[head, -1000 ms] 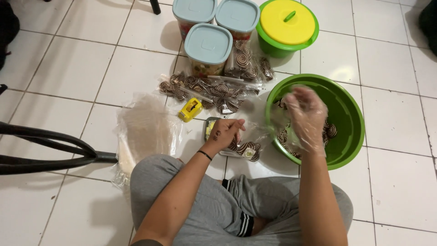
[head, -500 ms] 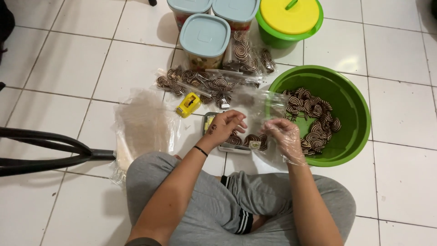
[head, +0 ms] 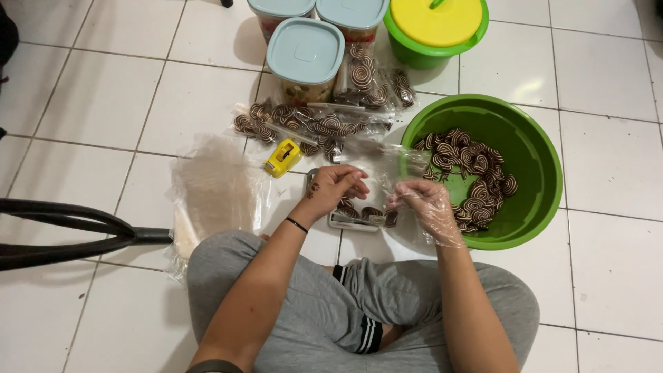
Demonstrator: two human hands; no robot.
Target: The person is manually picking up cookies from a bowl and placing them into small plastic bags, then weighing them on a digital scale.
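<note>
Your bare left hand (head: 336, 188) and your right hand (head: 423, 207), which wears a thin clear plastic glove, both pinch the mouth of a clear plastic bag (head: 378, 181) that holds a few brown-and-white spiral cookies. The bag rests on a small flat scale (head: 345, 222) on the white tiled floor (head: 90, 90) just before your knees. A round green plastic basin (head: 545, 166) of the same cookies sits just right of your gloved hand, and a small yellow tape dispenser (head: 282, 158) lies left of the bag.
</note>
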